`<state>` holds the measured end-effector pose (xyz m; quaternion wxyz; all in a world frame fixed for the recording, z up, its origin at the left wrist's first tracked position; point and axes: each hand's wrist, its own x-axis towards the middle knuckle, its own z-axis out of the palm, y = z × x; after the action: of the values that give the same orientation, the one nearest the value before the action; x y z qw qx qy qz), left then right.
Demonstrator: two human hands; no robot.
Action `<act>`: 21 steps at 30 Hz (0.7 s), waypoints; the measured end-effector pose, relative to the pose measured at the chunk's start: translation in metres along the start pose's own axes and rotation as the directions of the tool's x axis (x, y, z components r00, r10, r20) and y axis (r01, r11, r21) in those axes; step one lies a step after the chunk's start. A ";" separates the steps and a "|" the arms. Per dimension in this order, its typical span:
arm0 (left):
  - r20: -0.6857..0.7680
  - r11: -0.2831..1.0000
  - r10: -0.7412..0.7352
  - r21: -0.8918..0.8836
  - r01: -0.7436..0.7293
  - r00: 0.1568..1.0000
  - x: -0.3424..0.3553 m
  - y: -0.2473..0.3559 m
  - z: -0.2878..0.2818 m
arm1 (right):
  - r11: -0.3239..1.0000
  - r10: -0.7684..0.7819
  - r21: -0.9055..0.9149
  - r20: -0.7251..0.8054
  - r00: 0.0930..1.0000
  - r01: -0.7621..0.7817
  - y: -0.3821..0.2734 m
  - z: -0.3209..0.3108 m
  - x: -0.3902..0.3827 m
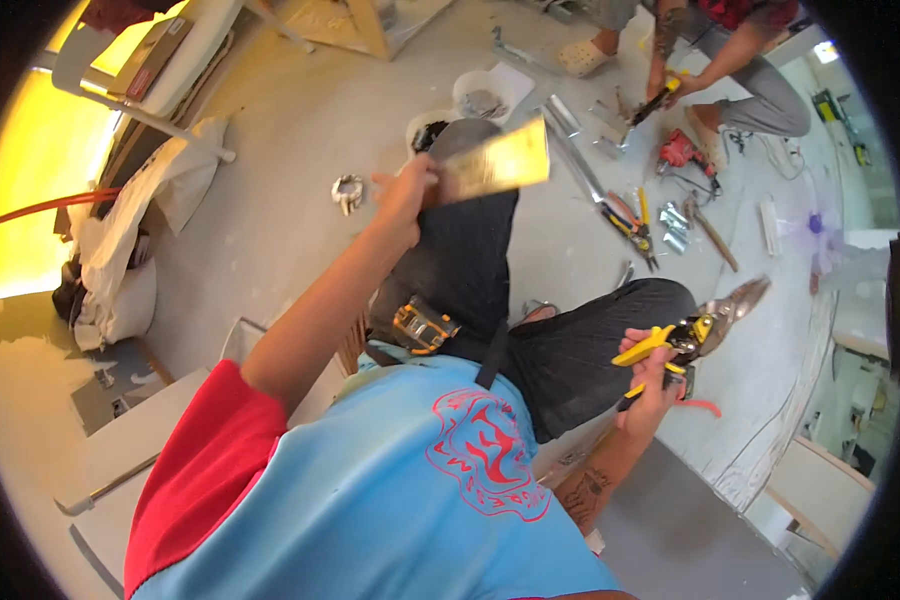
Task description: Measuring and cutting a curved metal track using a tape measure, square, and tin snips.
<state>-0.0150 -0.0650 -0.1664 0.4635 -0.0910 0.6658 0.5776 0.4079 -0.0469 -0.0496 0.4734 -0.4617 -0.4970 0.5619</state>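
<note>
My left hand (408,192) is closed on one end of a flat, shiny metal strip (505,163), which catches yellow light and is held out over my knee. In my right hand (650,392) is a pair of tin snips (708,326) with yellow handles. The snips' blades point up and to the right, apart from the strip. A tape measure (426,328) in yellow and black is at my waist.
On the floor lie more snips (630,238), a hammer (712,238), metal offcuts (674,240), a long metal channel (575,165) and a red power drill (680,150). Buckets (485,95) stand ahead. A co-worker's hands (675,88) grip a yellow-and-black tool. A chair (155,120) stands left.
</note>
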 end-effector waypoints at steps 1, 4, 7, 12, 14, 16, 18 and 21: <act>0.248 0.990 -0.099 -0.075 0.121 0.964 -0.011 0.001 -0.006 | 1.000 0.014 -0.026 0.024 1.000 -0.013 -0.003 0.008 0.000; 0.056 0.987 -0.158 0.013 0.157 0.986 -0.044 0.005 -0.017 | 0.999 0.003 -0.037 0.091 0.996 0.001 -0.005 0.015 0.004; -0.035 0.990 -0.113 -0.083 0.110 0.993 -0.036 0.008 -0.031 | 1.000 -0.011 -0.014 0.135 0.991 0.013 -0.004 0.012 0.004; -0.007 0.836 0.545 -0.070 -0.544 0.838 -0.057 0.067 -0.012 | 0.997 0.072 -0.009 0.191 0.979 -0.072 -0.014 0.012 0.000; -0.008 0.578 0.815 -0.069 -0.813 0.580 -0.083 0.114 0.030 | 0.994 0.109 0.000 0.242 0.964 -0.112 -0.017 0.008 0.004; 0.081 0.433 0.901 -0.099 -0.896 0.427 -0.108 0.150 0.062 | 0.985 0.161 -0.113 0.308 0.938 -0.132 -0.010 0.004 0.009; 0.236 0.375 0.916 -0.212 -0.902 0.325 -0.133 0.172 0.087 | 0.981 0.131 -0.179 0.356 0.925 -0.069 -0.004 0.011 0.011; 0.483 0.377 0.843 -0.220 -0.900 0.236 -0.166 0.187 0.112 | 0.976 0.054 -0.214 0.461 0.886 0.052 -0.009 0.026 0.015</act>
<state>0.0119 0.0210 0.0927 0.2278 0.4791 0.4772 0.7006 0.3814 -0.0351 -0.0394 0.2868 -0.3638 -0.6544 0.5976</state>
